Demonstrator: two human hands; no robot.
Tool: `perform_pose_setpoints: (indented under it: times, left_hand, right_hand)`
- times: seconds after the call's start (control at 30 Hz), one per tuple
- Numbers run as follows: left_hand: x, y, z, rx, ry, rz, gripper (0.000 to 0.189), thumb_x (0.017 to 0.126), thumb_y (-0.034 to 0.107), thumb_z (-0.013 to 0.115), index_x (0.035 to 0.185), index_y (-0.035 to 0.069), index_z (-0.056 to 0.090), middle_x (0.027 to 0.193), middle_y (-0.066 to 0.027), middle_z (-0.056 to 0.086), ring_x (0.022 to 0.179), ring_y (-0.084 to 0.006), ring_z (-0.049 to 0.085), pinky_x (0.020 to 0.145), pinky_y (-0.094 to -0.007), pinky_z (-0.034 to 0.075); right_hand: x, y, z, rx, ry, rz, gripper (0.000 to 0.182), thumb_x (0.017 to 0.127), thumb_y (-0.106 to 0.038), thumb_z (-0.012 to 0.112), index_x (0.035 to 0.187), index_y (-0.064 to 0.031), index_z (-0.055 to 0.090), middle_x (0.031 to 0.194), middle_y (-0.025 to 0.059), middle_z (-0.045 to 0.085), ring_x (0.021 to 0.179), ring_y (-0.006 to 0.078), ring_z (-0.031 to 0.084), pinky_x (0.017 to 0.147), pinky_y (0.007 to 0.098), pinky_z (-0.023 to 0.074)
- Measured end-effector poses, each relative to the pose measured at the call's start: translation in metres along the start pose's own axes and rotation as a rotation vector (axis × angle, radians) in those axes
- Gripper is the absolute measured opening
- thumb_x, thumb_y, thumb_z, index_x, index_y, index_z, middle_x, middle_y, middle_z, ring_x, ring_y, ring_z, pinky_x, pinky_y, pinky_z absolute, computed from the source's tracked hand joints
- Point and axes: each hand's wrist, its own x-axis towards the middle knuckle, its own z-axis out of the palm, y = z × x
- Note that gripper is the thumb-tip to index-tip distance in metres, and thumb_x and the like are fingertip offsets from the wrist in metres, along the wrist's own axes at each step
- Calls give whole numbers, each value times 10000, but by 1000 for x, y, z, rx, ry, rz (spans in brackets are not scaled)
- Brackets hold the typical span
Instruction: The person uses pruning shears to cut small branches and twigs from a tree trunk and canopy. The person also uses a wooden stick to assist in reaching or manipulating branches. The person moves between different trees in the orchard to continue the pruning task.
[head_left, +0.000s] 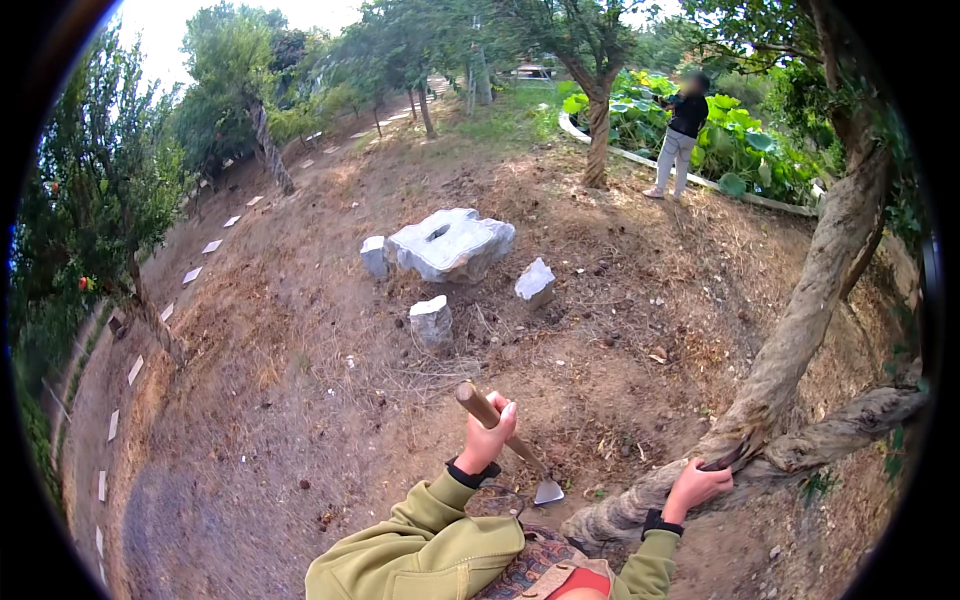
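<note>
My left hand (486, 435) grips the upper part of a thick wooden handle (525, 452). At the handle's lower end a flat, flared metal blade (549, 492) rests at the bare soil, like that of a hoe or small spade. My right hand (694, 486) is against the twisted tree trunk (784, 356), near where a thick limb (847, 427) forks off. Its fingers close around a dark, narrow piece (726, 458) lying along the bark. Whether that piece is a tool or a branch stub, I cannot tell.
Ahead stand a rough stone table (454, 244) and several stone stools, one stool (431, 322) nearest me. A person (681, 131) stands by a curbed bed of large-leaved plants (727, 139). Stepping slabs (192, 275) curve along the left beside trees. Dry grass covers the slope.
</note>
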Motion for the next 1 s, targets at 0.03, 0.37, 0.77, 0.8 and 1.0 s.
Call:
perform_pose_setpoints:
  times: [0.03, 0.37, 0.77, 0.8, 1.0]
  left_hand:
    - [-1, 1, 0, 0, 1, 2, 218, 932, 113, 583, 752, 83, 462, 603, 31, 493, 498, -44, 460, 452, -211, 361]
    - [-8, -4, -5, 61, 15, -46, 210, 918, 160, 617, 758, 81, 507, 616, 52, 496, 535, -33, 465, 480, -222, 371]
    - [-21, -9, 4, 115, 57, 21, 166, 878, 126, 653, 768, 61, 548, 636, 51, 497, 586, -37, 451, 508, -253, 367]
    - [-20, -7, 4, 106, 56, 35, 166, 879, 124, 651, 766, 61, 547, 636, 51, 496, 587, -36, 449, 508, -252, 367]
    - [-27, -3, 10, 90, 41, 35, 180, 891, 116, 633, 748, 63, 536, 634, 55, 492, 583, -35, 449, 508, -241, 370]
  right_hand:
    - [0, 0, 1, 1, -7, 3, 546, 769, -149, 662, 1197, 51, 388, 1147, 246, 426, 1026, 434, 494, 827, 498, 460]
    - [-4, 3, 2, 15, 41, -44, 551, 759, -119, 653, 1195, 70, 373, 1164, 247, 402, 1039, 434, 487, 845, 491, 476]
    - [1, 11, -4, 99, -47, -22, 546, 753, -104, 663, 1202, 63, 402, 1147, 248, 426, 1059, 439, 476, 844, 497, 474]
    - [0, 9, -6, 77, -37, -38, 547, 756, -98, 667, 1210, 54, 404, 1146, 239, 432, 1063, 435, 484, 829, 500, 481]
    - [-1, 13, -18, 153, -116, -7, 595, 751, -101, 711, 1228, 65, 396, 1178, 241, 425, 1063, 437, 497, 868, 493, 467]
